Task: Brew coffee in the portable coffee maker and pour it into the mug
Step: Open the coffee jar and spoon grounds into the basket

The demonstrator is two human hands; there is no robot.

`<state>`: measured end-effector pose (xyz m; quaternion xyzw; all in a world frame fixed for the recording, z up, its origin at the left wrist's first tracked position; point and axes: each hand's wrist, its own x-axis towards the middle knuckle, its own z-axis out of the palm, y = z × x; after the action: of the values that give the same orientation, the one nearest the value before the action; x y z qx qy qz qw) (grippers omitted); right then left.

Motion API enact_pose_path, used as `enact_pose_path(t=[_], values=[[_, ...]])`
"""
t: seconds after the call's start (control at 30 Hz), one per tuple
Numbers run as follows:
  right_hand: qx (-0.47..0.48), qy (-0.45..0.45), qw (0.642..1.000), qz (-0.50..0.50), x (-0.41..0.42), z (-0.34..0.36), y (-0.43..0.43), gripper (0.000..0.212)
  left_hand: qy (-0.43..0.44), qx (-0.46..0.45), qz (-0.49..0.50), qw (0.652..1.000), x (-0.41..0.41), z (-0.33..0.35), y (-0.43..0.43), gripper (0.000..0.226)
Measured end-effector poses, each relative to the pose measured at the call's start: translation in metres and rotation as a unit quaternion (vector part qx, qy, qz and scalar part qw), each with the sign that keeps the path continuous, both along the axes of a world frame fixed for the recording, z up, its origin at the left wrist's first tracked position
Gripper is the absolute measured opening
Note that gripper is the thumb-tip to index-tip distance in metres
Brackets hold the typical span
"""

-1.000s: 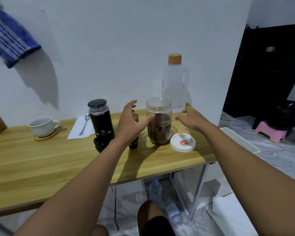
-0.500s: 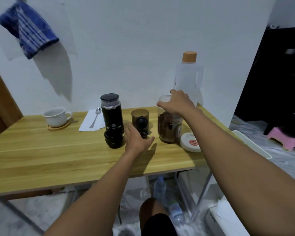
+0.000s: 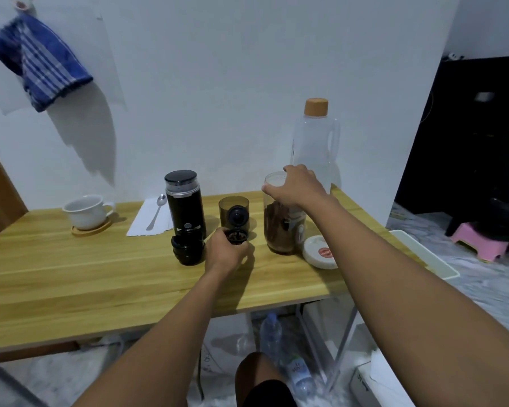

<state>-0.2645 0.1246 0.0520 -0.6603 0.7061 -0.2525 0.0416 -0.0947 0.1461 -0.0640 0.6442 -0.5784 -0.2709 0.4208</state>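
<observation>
Head view shows the right hand (image 3: 299, 188) clamped over the open rim of the coffee jar (image 3: 282, 227), fingers curled down its far side. A second ago it hovered over the desk (image 3: 71, 274) to the right of the jar. The left hand (image 3: 228, 251), which was spread open beside the jar then, has dropped forward. Its fingers now curl round the small basket (image 3: 237, 237), which stands on the desk just in front of the tinted cup (image 3: 234, 214). Something brown seems to sit in the basket, though that is hard to tell.

The coffee maker (image 3: 184, 204) stands upright to the left with its lid on. Its black base piece (image 3: 187, 249) lies detached in front of it, just beside the left hand. The jar's white lid (image 3: 319, 252) lies on the desk to the right of the jar. The mug (image 3: 84, 211) waits on its coaster (image 3: 91, 229) well apart at the far left, with the spoon (image 3: 156, 211) on a napkin (image 3: 150, 220) between it and the coffee maker. The water bottle (image 3: 315, 148) stands capped behind the jar.

Both hands have thus gone from reaching to holding. It looks like the loading step: the jar steadied and the basket taken up for grounds. Water, brewing and pouring are all still to come.
</observation>
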Motion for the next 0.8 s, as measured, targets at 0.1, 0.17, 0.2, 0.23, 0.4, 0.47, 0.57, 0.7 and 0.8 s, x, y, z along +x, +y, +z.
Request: enact_pose_path(t=[0.1,0.17,0.2,0.23,0.4,0.47,0.57,0.7,0.8], values=[[0.007,-0.004,1.000,0.001,0.000,-0.002,0.001,0.080,0.001,-0.028,-0.010,1.000,0.001,0.015,0.001,0.043],[0.011,-0.003,1.000,0.001,0.000,-0.003,0.004,0.081,0.013,-0.053,-0.026,0.998,0.003,0.028,0.000,0.040],[0.015,-0.003,1.000,0.001,0.000,-0.001,0.005,0.082,0.020,-0.064,-0.030,0.997,0.003,0.036,-0.001,0.042],[0.019,-0.003,1.000,0.000,0.000,0.000,0.005,0.083,0.025,-0.073,-0.030,0.997,0.004,0.044,-0.002,0.045],[0.044,0.008,0.999,-0.011,0.002,0.006,0.002,0.085,0.025,-0.100,-0.026,0.994,-0.001,0.076,-0.023,0.049],[0.049,0.011,0.999,-0.018,0.004,0.007,-0.001,0.084,0.030,-0.115,-0.031,0.992,-0.003,0.085,-0.036,0.047],[0.057,0.024,0.998,-0.030,0.005,0.006,-0.008,0.086,0.025,-0.130,-0.040,0.990,-0.005,0.095,-0.063,0.047],[0.098,0.036,0.994,-0.027,0.000,0.010,-0.022,0.087,0.025,-0.142,-0.062,0.988,-0.010,0.096,-0.100,0.046],[0.175,0.061,0.982,-0.017,-0.003,0.021,-0.032,0.092,0.036,-0.137,-0.086,0.986,-0.013,0.101,-0.119,0.047]])
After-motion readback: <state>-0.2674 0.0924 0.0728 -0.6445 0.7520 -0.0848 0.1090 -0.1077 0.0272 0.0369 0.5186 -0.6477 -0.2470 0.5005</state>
